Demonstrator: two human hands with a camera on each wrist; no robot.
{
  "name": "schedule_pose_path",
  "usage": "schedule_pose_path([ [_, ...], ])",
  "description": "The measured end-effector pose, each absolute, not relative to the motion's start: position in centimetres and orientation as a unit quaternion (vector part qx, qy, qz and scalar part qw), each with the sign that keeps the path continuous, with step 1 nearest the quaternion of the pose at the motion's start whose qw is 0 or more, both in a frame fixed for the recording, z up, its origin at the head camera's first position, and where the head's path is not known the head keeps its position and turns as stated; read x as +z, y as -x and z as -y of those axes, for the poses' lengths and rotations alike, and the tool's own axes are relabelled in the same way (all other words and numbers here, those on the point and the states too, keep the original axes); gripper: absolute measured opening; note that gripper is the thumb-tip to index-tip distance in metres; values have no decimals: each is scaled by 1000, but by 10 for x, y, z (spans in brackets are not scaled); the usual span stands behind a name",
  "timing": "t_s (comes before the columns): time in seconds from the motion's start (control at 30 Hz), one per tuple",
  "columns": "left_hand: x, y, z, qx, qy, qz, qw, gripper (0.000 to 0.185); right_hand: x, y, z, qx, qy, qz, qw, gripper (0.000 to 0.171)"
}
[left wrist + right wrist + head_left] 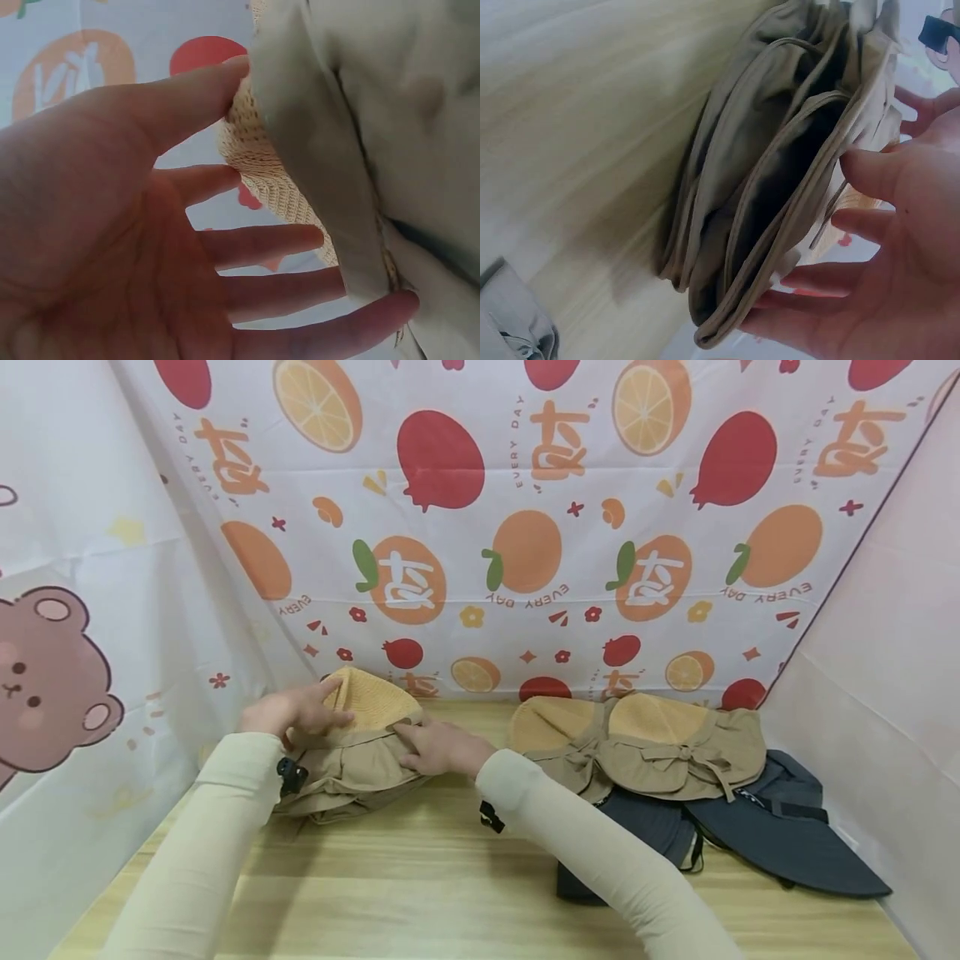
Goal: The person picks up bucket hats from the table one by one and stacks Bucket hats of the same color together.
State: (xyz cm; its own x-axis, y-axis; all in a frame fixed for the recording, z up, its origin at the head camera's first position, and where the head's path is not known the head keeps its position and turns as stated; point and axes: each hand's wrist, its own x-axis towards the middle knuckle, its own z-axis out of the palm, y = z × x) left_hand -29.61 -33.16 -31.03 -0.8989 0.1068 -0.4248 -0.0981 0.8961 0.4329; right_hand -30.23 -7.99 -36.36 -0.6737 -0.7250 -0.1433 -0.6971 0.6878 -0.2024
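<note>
A stack of beige sun hats (367,768) with a yellow woven crown (375,697) on top sits at the left of the table. My left hand (300,710) is at the left side of that crown. In the left wrist view its spread fingers (262,247) touch the woven part and the cloth. On the other side, my right hand (442,747) touches the hats where the crown meets the brim. Several layered brims (772,180) show in the right wrist view, with the right fingers (817,277) lying along the outer one.
Two more beige hats with woven crowns (660,718) lie at the right, one with a bow. Beneath them are dark navy hats (795,843) with wide brims. Printed cloth (555,635) hangs behind the wooden table (390,893) and at both sides.
</note>
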Motion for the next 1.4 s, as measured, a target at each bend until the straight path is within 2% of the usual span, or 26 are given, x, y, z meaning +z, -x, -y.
schedule_pose_path([
  [0.43,-315,302,332,141,-22,-967,212,87,-368,314,79,-68,382,-907,161,64],
  [0.7,-318,303,325,146,-16,-965,216,85,-374,313,80,-52,372,-913,158,63],
  [1.0,-322,298,325,196,13,-959,205,88,-380,310,80,-31,377,-917,124,63],
  [1.23,-314,288,320,177,-9,-969,174,83,-370,306,61,-77,410,-902,114,58],
  [1.4,-296,274,294,156,-42,-980,114,79,-362,303,33,-132,402,-901,96,59],
])
